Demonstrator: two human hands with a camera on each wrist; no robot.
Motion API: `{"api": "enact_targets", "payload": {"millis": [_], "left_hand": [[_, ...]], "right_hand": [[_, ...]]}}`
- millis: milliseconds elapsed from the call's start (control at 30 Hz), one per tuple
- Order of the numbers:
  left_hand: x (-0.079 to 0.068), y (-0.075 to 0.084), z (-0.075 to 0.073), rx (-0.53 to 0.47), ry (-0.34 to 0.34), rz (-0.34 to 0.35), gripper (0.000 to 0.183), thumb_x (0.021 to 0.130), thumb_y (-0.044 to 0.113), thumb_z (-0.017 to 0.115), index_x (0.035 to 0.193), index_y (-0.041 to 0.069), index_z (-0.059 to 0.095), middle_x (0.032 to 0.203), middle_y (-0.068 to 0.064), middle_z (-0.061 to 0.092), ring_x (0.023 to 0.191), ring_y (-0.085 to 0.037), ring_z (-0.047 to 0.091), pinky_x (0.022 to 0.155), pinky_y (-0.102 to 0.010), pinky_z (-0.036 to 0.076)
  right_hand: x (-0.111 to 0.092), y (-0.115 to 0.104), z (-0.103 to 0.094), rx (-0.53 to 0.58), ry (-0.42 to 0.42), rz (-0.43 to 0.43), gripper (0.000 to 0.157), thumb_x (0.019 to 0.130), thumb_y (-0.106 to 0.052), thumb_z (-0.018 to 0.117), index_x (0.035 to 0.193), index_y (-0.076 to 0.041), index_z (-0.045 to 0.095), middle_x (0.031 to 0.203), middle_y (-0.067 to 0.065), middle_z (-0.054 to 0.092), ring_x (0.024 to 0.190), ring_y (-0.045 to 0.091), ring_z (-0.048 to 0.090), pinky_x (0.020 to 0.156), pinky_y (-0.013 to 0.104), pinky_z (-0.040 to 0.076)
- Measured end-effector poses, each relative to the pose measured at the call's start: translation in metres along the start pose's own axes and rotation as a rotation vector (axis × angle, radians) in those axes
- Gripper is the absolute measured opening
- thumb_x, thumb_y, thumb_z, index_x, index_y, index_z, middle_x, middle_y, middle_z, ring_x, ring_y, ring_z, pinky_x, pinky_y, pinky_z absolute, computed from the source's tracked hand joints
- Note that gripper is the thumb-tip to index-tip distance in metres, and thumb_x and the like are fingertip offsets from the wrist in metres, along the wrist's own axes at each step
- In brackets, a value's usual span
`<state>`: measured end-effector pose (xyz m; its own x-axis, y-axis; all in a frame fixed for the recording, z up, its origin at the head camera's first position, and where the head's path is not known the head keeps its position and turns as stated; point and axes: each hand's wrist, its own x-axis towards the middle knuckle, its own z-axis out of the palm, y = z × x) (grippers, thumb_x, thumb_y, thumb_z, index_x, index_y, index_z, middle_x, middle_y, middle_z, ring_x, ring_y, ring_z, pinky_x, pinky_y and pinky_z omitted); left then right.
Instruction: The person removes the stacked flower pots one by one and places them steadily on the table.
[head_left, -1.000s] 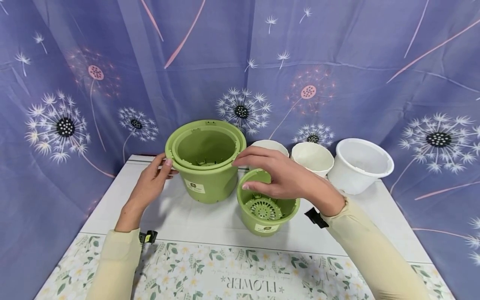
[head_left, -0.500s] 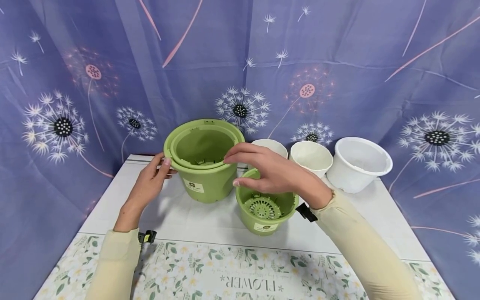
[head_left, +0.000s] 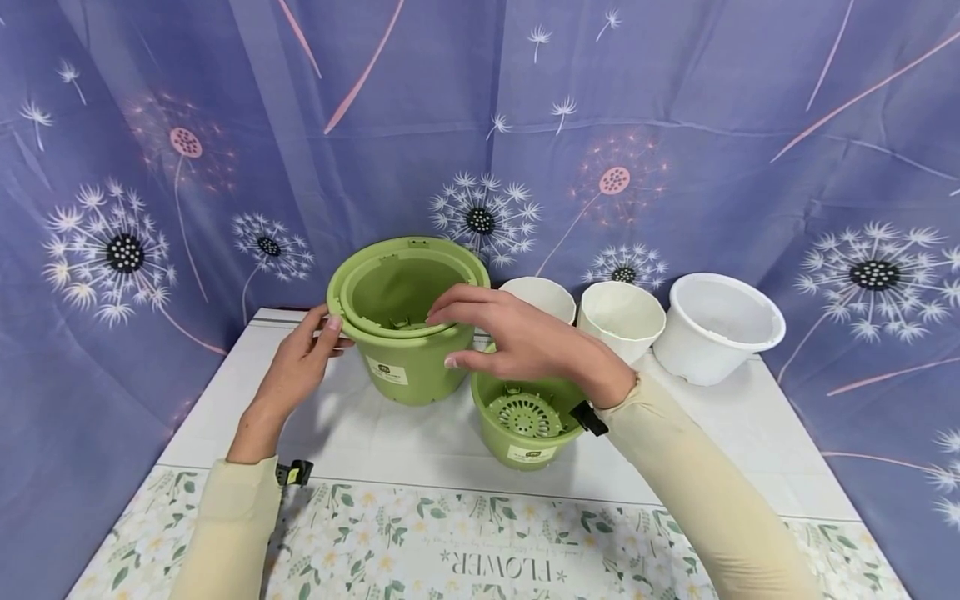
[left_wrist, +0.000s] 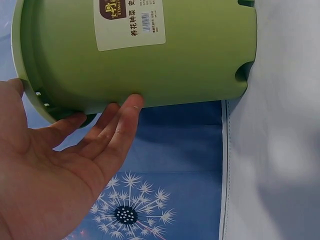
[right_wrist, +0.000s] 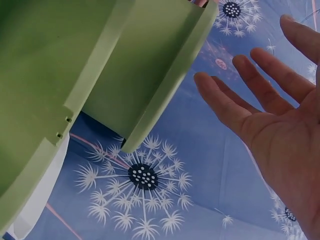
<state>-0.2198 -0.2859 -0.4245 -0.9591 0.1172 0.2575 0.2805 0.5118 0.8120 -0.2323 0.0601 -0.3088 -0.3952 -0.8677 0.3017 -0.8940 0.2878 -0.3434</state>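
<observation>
A large green plastic flowerpot (head_left: 431, 375) stands at the back left, a smaller green pot (head_left: 408, 279) nested in it. My left hand (head_left: 296, 367) holds the large pot's left rim, with the thumb at the rim and fingertips against the outer wall (left_wrist: 185, 65) in the left wrist view. My right hand (head_left: 525, 333) hovers palm down with nothing in it, its fingers spread and their tips over the nested pots' right rim. Beneath that forearm sits another green pot (head_left: 491, 429) with a slotted base, partly hidden by the hand.
Along the back right stand two white faceted pots, one partly covered by my hand (head_left: 540, 293) and one beside it (head_left: 622, 312). A larger white round pot (head_left: 701, 354) stands at far right. A patterned blue curtain (head_left: 375, 183) hangs right behind the table (head_left: 405, 450).
My right hand has moved left, from above the front green pot to over the nested pots' right rim. The left hand and the pots stay in place.
</observation>
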Motion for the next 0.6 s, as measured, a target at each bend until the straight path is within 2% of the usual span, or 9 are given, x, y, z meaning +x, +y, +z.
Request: {"api": "enact_targets", "payload": {"millis": [133, 200, 433, 500, 600], "left_hand": [[0.000, 0.000, 0.000, 0.002, 0.000, 0.000, 0.056, 0.116, 0.046, 0.036, 0.165, 0.020, 0.037, 0.134, -0.016, 0.058, 0.110, -0.012, 0.069, 0.101, -0.048, 0.058], [0.000, -0.001, 0.000, 0.006, -0.001, 0.002, 0.056, 0.116, 0.046, 0.035, 0.166, 0.019, 0.037, 0.134, -0.017, 0.058, 0.110, -0.012, 0.069, 0.101, -0.047, 0.058], [0.000, 0.001, 0.000, 0.001, -0.010, -0.011, 0.057, 0.116, 0.047, 0.035, 0.166, 0.019, 0.036, 0.136, -0.017, 0.057, 0.117, -0.032, 0.068, 0.103, -0.049, 0.057], [0.000, 0.000, 0.000, 0.002, -0.009, -0.014, 0.058, 0.116, 0.048, 0.035, 0.166, 0.019, 0.036, 0.136, -0.017, 0.058, 0.116, -0.029, 0.069, 0.103, -0.048, 0.057], [0.001, 0.000, 0.000, 0.005, -0.006, -0.012, 0.058, 0.115, 0.049, 0.035, 0.166, 0.020, 0.037, 0.136, -0.017, 0.059, 0.112, -0.017, 0.069, 0.102, -0.048, 0.058]], "right_hand": [[0.003, 0.002, 0.002, -0.010, -0.009, 0.002, 0.046, 0.102, -0.029, 0.074, 0.140, -0.004, 0.066, 0.146, 0.007, 0.059, 0.136, 0.021, 0.056, 0.117, 0.038, 0.044], [0.005, 0.002, 0.003, -0.024, -0.015, 0.003, 0.044, 0.102, -0.028, 0.074, 0.138, -0.004, 0.066, 0.145, 0.009, 0.059, 0.136, 0.022, 0.055, 0.117, 0.038, 0.044], [0.012, 0.001, 0.005, -0.059, -0.051, 0.033, 0.042, 0.102, -0.025, 0.074, 0.137, -0.003, 0.068, 0.143, 0.009, 0.060, 0.134, 0.022, 0.057, 0.116, 0.035, 0.045], [0.014, 0.001, 0.006, -0.066, -0.065, 0.045, 0.042, 0.102, -0.025, 0.074, 0.137, -0.003, 0.067, 0.143, 0.009, 0.060, 0.133, 0.022, 0.057, 0.116, 0.034, 0.045], [0.017, 0.000, 0.007, -0.086, -0.088, 0.069, 0.043, 0.102, -0.026, 0.074, 0.137, -0.002, 0.067, 0.142, 0.008, 0.061, 0.132, 0.021, 0.058, 0.116, 0.033, 0.045]]}}
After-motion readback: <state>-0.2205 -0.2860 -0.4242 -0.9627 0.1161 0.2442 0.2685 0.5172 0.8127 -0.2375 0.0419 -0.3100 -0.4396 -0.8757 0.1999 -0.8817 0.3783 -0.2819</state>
